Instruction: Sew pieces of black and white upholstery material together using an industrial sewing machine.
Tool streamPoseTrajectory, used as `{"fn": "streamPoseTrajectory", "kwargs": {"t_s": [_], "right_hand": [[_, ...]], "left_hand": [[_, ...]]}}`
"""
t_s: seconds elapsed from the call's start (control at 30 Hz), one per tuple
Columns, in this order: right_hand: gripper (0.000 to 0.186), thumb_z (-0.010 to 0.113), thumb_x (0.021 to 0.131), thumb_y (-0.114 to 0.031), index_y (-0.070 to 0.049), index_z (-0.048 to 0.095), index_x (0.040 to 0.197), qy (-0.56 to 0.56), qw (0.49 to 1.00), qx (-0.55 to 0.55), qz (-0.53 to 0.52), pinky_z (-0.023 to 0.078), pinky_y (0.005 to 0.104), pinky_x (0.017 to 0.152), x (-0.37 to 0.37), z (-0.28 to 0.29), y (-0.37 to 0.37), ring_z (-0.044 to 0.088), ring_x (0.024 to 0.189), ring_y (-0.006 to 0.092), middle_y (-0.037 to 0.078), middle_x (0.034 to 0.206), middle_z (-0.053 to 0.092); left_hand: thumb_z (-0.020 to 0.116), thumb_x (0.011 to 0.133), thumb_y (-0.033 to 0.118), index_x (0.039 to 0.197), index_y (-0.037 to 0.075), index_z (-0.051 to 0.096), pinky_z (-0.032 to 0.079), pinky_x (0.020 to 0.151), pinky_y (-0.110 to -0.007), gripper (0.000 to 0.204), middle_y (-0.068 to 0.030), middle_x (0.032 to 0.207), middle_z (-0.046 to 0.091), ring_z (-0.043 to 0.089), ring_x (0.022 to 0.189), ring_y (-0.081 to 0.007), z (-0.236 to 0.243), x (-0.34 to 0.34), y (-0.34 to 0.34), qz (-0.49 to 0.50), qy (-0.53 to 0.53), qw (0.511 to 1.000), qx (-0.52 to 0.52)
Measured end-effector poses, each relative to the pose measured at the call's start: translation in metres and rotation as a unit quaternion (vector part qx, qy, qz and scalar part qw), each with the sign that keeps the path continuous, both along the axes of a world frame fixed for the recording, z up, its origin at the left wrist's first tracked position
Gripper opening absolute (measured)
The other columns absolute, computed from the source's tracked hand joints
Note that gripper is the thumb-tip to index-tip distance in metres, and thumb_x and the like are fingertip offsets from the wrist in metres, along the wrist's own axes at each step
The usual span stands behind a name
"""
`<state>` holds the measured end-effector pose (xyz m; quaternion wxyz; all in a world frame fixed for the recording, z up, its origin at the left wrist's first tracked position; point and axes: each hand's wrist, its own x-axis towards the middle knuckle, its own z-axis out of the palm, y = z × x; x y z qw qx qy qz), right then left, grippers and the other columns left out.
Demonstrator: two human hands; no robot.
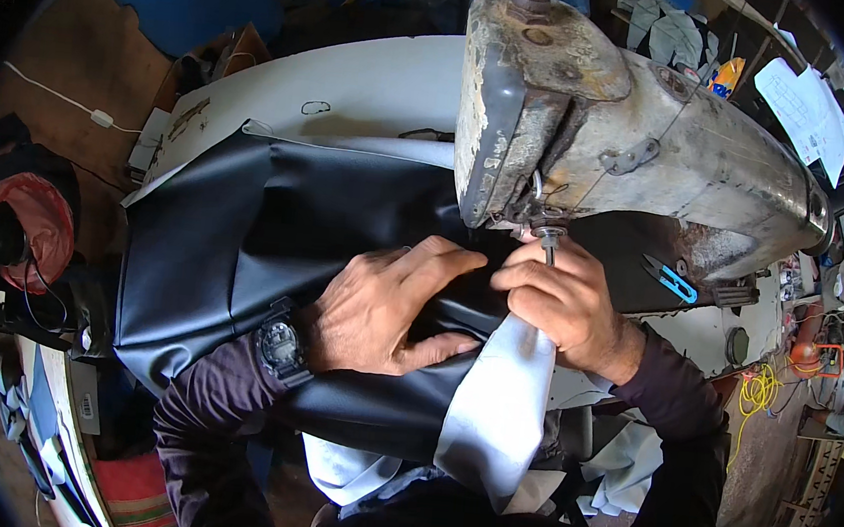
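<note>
A large piece of black leather-like material (193, 243) spreads over the table of a worn industrial sewing machine (673, 150). My left hand (383, 305) lies on it, fingers apart, just left of the machine's head. Close to the needle bar (548, 242), my right hand (569, 307) is closed on the material's edge. Its pale backing (498, 401) shows in a folded flap hanging below that hand. The right fingertips and the needle's point are hidden. A dark watch (280, 345) sits on my left wrist.
Blue-handled thread snips (674, 280) lie on the machine bed, right of my right hand. Pale scraps (625, 472) are bunched near my lap. A yellow cord (757, 388) hangs at the right. The white tabletop (358, 77) extends behind the material.
</note>
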<state>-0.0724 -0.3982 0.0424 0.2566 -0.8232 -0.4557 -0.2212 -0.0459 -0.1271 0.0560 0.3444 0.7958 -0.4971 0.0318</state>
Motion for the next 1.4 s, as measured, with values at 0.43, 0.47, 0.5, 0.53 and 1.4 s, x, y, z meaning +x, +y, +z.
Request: {"fn": "streamPoseTrajectory", "kwargs": {"t_s": [0.43,0.47,0.5,0.53,1.4], "right_hand": [[0.015,0.067,0.090,-0.014,-0.002,0.073,0.096,0.041,0.992,-0.123,-0.004,0.045,0.0532,0.123,-0.039,-0.006,-0.015,0.063,0.127,0.0312,0.012,0.121,0.073],[0.020,0.070,0.088,-0.014,-0.003,0.074,0.105,0.007,0.993,-0.112,-0.035,0.045,0.0536,0.123,-0.049,-0.005,-0.013,0.061,0.133,0.0320,0.012,0.131,0.071],[0.029,0.074,0.087,-0.014,-0.004,0.075,0.114,-0.027,0.989,-0.115,-0.087,0.045,0.0539,0.123,-0.063,-0.003,-0.017,0.058,0.139,0.0328,0.012,0.141,0.069],[0.036,0.075,0.089,-0.016,-0.005,0.073,0.123,-0.027,0.986,-0.106,-0.128,0.045,0.0544,0.123,-0.077,-0.004,-0.019,0.056,0.141,0.0336,0.013,0.146,0.065],[0.029,0.064,0.103,-0.010,0.003,0.073,0.128,0.069,0.980,0.090,-0.165,0.054,0.0476,0.106,-0.126,0.088,-0.018,0.069,0.120,0.0386,0.020,0.129,0.075]], "left_hand": [[0.082,0.088,0.020,0.128,-0.003,0.073,0.051,0.120,-0.048,0.047,-0.0187,0.139,0.071,0.068,0.132,-0.0358,-0.019,-0.026,-0.005,-0.069,-0.217,0.965,0.131],[0.080,0.087,0.014,0.131,-0.006,0.071,0.050,0.122,-0.049,0.050,-0.0214,0.138,0.071,0.067,0.134,-0.0377,-0.021,-0.023,-0.002,-0.078,-0.178,0.972,0.129],[0.071,0.095,0.013,0.132,-0.007,0.070,0.049,0.121,-0.048,0.041,-0.0229,0.140,0.069,0.066,0.135,-0.0375,-0.016,-0.022,-0.006,-0.087,-0.135,0.978,0.134],[0.073,0.094,0.011,0.130,-0.008,0.070,0.050,0.121,-0.048,0.040,-0.0247,0.140,0.069,0.067,0.133,-0.0392,-0.013,-0.022,-0.009,-0.082,-0.129,0.980,0.126],[0.072,0.100,0.022,0.106,0.001,0.075,0.053,0.105,-0.047,0.022,-0.0161,0.121,0.075,0.069,0.120,-0.0326,-0.024,-0.024,-0.002,-0.042,-0.206,0.971,0.114]]}}
